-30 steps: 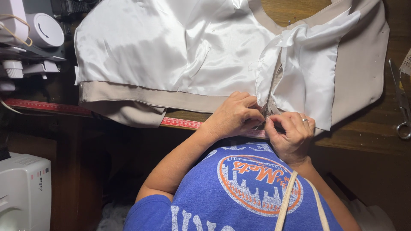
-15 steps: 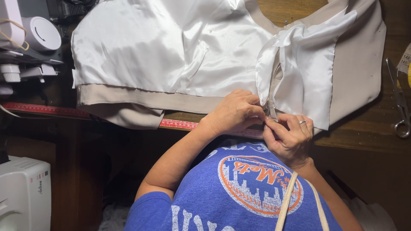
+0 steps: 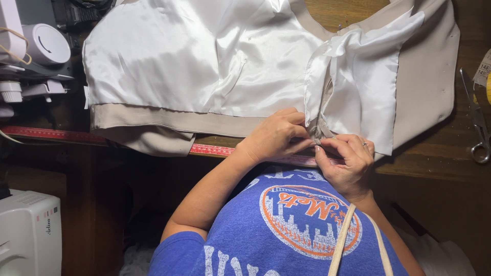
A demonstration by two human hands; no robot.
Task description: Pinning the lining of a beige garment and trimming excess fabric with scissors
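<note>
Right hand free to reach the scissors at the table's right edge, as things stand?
Probably yes. The scissors lie on bare wood, nothing between them and the right hand, though it is now pinching the garment hem.

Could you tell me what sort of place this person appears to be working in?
Most likely a home sewing or tailoring room. A white-lined beige garment lies spread on a wooden table, a red measuring tape runs along its edge, scissors lie at the right, and a white sewing machine stands nearby.

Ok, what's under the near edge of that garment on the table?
A red measuring tape runs along the wooden table, passing under the beige hem of the garment and reappearing near the left hand. Its stretch beneath the folded hem is covered.
</note>
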